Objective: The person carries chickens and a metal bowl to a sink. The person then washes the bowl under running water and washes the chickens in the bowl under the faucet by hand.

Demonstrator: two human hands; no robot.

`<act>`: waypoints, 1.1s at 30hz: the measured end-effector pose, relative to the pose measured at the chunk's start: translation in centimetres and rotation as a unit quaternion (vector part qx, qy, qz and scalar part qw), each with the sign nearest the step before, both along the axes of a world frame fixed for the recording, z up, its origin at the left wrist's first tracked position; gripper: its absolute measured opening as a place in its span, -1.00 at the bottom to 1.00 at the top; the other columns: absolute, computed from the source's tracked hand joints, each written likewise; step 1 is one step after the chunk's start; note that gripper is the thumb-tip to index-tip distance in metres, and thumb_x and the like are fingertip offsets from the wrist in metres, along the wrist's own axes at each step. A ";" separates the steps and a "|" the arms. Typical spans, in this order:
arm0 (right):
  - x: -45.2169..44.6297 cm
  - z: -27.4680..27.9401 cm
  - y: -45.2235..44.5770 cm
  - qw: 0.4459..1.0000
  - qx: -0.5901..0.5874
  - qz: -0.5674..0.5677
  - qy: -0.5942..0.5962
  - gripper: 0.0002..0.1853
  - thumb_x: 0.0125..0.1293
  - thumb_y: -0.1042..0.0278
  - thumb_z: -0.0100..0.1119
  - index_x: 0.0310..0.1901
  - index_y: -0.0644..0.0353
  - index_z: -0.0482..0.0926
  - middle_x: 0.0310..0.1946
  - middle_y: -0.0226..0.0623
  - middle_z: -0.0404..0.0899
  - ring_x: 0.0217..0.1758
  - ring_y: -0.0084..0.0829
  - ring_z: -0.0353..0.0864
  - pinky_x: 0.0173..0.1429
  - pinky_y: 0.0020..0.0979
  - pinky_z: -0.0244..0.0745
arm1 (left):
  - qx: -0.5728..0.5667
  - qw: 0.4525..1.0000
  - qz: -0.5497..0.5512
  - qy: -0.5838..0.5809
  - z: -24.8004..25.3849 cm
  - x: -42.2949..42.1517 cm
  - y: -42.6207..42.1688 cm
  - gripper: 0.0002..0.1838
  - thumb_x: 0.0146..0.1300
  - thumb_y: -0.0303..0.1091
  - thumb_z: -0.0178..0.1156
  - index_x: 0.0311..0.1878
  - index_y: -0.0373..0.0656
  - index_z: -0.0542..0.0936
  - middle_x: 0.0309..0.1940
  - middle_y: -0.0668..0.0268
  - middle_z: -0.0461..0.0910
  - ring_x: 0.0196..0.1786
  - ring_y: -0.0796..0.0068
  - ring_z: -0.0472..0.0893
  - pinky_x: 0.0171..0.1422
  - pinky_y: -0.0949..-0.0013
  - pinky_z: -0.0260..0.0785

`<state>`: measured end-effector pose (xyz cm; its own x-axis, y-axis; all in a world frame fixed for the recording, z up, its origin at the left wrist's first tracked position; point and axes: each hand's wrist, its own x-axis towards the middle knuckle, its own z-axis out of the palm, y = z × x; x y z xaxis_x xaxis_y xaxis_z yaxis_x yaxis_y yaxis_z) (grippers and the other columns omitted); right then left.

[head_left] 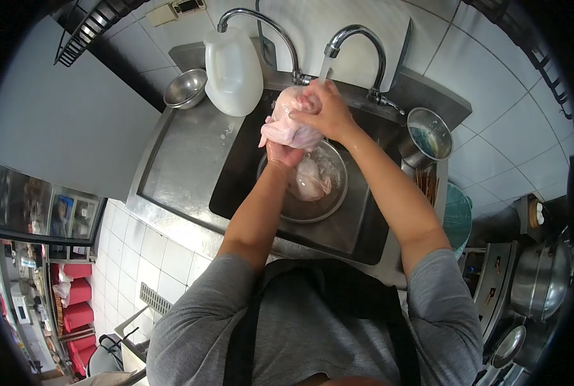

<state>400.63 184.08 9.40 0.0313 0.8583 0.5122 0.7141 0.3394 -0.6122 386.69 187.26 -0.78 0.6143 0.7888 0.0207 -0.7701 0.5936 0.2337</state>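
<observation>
A raw whole chicken point(288, 116) is held up over the sink point(358, 219), below the right-hand faucet point(366, 33). Water point(325, 67) runs from that spout down onto my right hand. My left hand point(286, 155) supports the bird from underneath, its fingers partly hidden behind it. With curved fingers, my right hand point(330, 114) grips the upper right end of the bird. Beneath them, a round metal bowl point(342, 199) stands in the sink with a second raw chicken point(311, 181) lying in it.
Left of the sink, a white plastic jug point(233, 77) and stacked metal bowls point(185, 89) stand on the steel counter point(178, 161). A second faucet point(255, 14) arches behind the jug. At right are a metal pot point(426, 136) and a green bin point(457, 215).
</observation>
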 end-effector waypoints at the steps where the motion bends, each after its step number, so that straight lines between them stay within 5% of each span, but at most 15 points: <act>1: -0.3 0.1 0.0 0.999 -0.016 -0.023 -0.030 -0.35 -0.16 0.04 0.45 -0.06 0.26 0.47 -0.11 -0.11 0.49 -0.06 -0.24 0.53 0.01 -0.35 0.41 | 0.002 1.000 -0.004 -0.012 0.2 -0.3 0.0 -0.33 0.16 0.25 -0.06 0.20 -0.04 0.35 0.19 0.24 0.36 0.26 0.19 0.32 0.40 0.02 0.03; 3: -0.7 0.7 0.1 0.993 -0.048 -0.066 -0.091 -0.36 -0.15 -0.03 0.42 -0.11 0.29 0.53 -0.14 -0.10 0.52 -0.08 -0.23 0.55 0.00 -0.34 0.42 | 0.027 1.000 0.000 -0.001 -0.3 -0.5 0.2 -0.29 0.16 0.29 -0.08 0.20 -0.06 0.34 0.21 0.24 0.35 0.27 0.20 0.31 0.40 0.03 0.02; 7: 2.2 1.6 1.9 0.964 -0.261 0.034 0.046 -0.25 -0.28 -0.33 0.36 -0.32 0.34 0.63 -0.39 0.04 0.61 -0.29 -0.08 0.63 -0.11 -0.27 0.51 | 0.089 0.991 0.000 0.101 -1.3 -0.5 0.3 -0.15 0.10 0.43 -0.12 0.23 -0.10 0.31 0.22 0.23 0.34 0.28 0.22 0.30 0.40 0.07 0.03; 13: 1.0 1.8 2.7 0.962 -0.253 -0.071 -0.076 -0.42 -0.13 -0.05 0.40 -0.15 0.26 0.60 -0.31 -0.17 0.60 -0.23 -0.36 0.57 -0.14 -0.40 0.45 | 0.048 0.998 0.031 0.018 0.6 0.0 -1.7 0.15 -0.16 0.66 -0.26 0.34 -0.10 0.15 0.30 0.22 0.22 0.33 0.15 0.21 0.38 0.02 0.02; 16: 3.2 3.7 2.3 0.918 -0.340 0.145 0.143 -0.37 -0.07 0.13 0.40 0.06 0.21 0.48 -0.19 -0.27 0.53 -0.19 -0.40 0.52 -0.17 -0.40 0.44 | 0.075 0.997 -0.002 -0.005 2.1 -1.1 -2.4 0.17 -0.18 0.68 -0.26 0.34 -0.09 0.14 0.29 0.22 0.23 0.31 0.18 0.23 0.36 0.07 0.05; 17: 4.2 2.3 3.2 0.872 -0.412 0.124 0.234 -0.31 -0.04 0.30 0.37 0.18 0.18 0.33 -0.10 -0.32 0.45 -0.15 -0.41 0.49 -0.18 -0.42 0.44 | 0.062 0.998 -0.010 -0.004 1.5 -1.2 -1.7 0.18 -0.20 0.68 -0.24 0.33 -0.10 0.15 0.26 0.23 0.27 0.30 0.24 0.26 0.35 0.14 0.08; 20: 4.7 2.1 2.8 0.845 -0.379 0.194 0.324 -0.30 -0.03 0.35 0.36 0.19 0.19 0.30 -0.06 -0.28 0.43 -0.13 -0.41 0.48 -0.16 -0.39 0.45 | 0.115 0.990 -0.073 -0.043 1.8 -2.0 -1.0 -0.02 -0.01 0.45 0.02 0.31 -0.12 0.18 0.22 0.23 0.32 0.25 0.28 0.32 0.32 0.19 0.12; 24: 4.1 2.7 1.9 0.773 -0.407 0.188 0.449 -0.26 -0.03 0.24 0.40 0.19 0.26 0.28 0.03 -0.20 0.41 0.03 -0.35 0.45 0.03 -0.27 0.43 | 0.180 0.962 0.030 0.205 0.5 -2.0 -0.6 -0.26 0.05 -0.14 0.26 0.27 -0.15 0.21 0.16 0.25 0.36 0.19 0.34 0.36 0.28 0.24 0.16; 26: 3.1 1.7 2.1 0.885 -0.341 0.094 0.301 -0.25 -0.06 0.17 0.42 0.15 0.30 0.31 0.00 -0.17 0.43 0.04 -0.34 0.46 0.05 -0.29 0.42 | 0.205 0.933 0.017 0.294 1.2 -2.2 -0.7 -0.27 0.00 -0.39 0.29 0.27 -0.15 0.21 0.14 0.27 0.37 0.19 0.37 0.36 0.29 0.27 0.15; 27: 2.7 0.8 2.2 0.926 -0.302 0.045 0.222 -0.24 -0.07 0.14 0.43 0.13 0.32 0.33 -0.01 -0.16 0.44 0.04 -0.34 0.46 0.06 -0.30 0.42 | 0.238 0.916 -0.008 0.322 2.1 -2.3 -1.0 -0.22 -0.03 -0.41 0.31 0.29 -0.14 0.17 0.13 0.30 0.37 0.22 0.41 0.33 0.31 0.29 0.11; 30: 2.0 -2.2 2.4 0.904 -0.171 -0.050 0.388 -0.25 -0.13 0.09 0.47 0.06 0.36 0.39 -0.09 -0.15 0.50 -0.04 -0.35 0.50 0.00 -0.35 0.43 | 0.239 0.902 -0.003 0.358 2.4 -2.9 -1.6 -0.18 -0.10 -0.38 0.39 0.27 -0.15 0.22 0.16 0.28 0.34 0.23 0.38 0.30 0.32 0.25 0.08; 33: 3.3 -3.9 2.5 0.883 -0.163 0.027 0.439 -0.59 -0.01 0.30 0.39 -0.17 0.29 0.47 -0.23 -0.26 0.53 -0.18 -0.46 0.52 -0.10 -0.41 0.44 | 0.294 0.935 -0.039 0.193 1.2 -4.1 -0.4 -0.13 0.03 0.08 0.27 0.32 -0.17 0.16 0.22 0.24 0.30 0.28 0.35 0.26 0.37 0.25 0.00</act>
